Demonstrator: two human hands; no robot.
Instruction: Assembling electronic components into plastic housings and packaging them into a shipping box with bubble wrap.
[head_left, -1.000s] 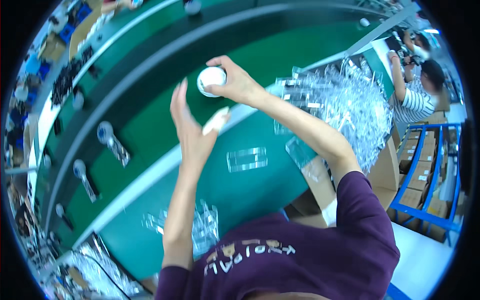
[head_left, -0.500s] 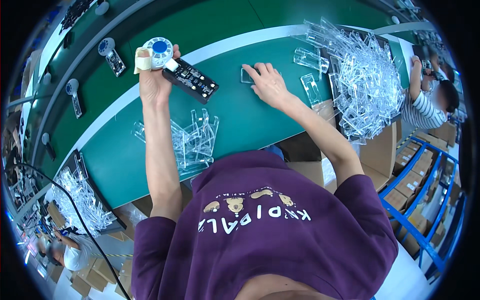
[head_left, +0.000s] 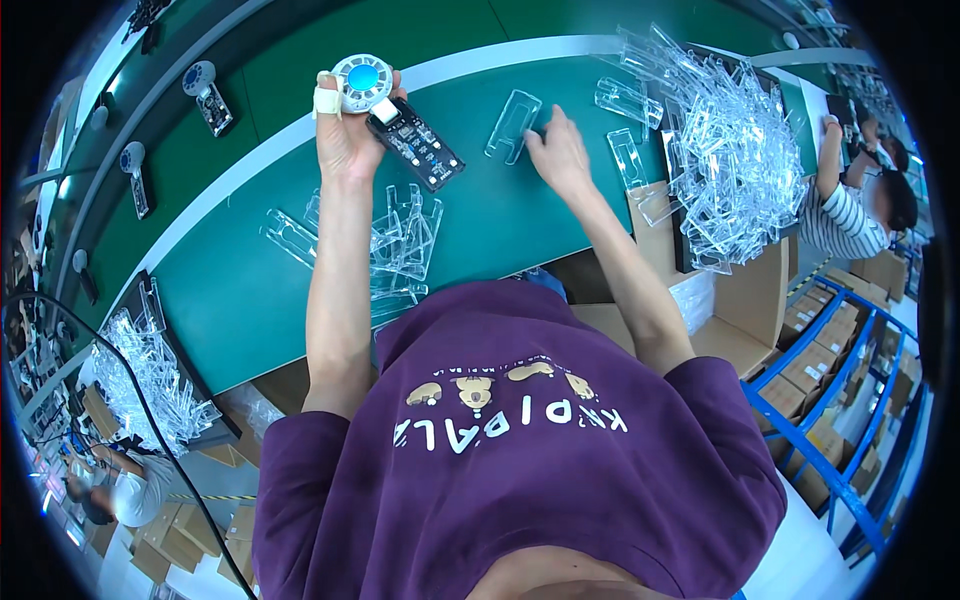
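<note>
In my left hand (head_left: 347, 150), raised over the green work surface, is a device (head_left: 416, 146) with a round white head, a bright blue centre and a bare black circuit board. Its board points right and toward me. A pale wrap covers the thumb of that hand. My right hand (head_left: 563, 158) has its thumb and forefinger apart and holds nothing. Just left of that thumb lies a clear plastic case (head_left: 512, 127), slanted; whether the thumb touches it I cannot tell. Several clear pieces (head_left: 405, 235) are heaped beside my left forearm.
A large pile of clear plastic parts (head_left: 735, 150) fills the right end, with loose cases (head_left: 626, 160) beside it. Similar devices (head_left: 208, 98) lie on the dark green belt (head_left: 290, 75) beyond. Another pile (head_left: 150, 385) stands at left. Co-workers sit at both sides; a blue rack (head_left: 815, 430) is at right.
My left hand with the device has shifted right and slightly away from me. The device's centre looks brighter. My right hand has come off the clear case, which now lies at a different angle.
</note>
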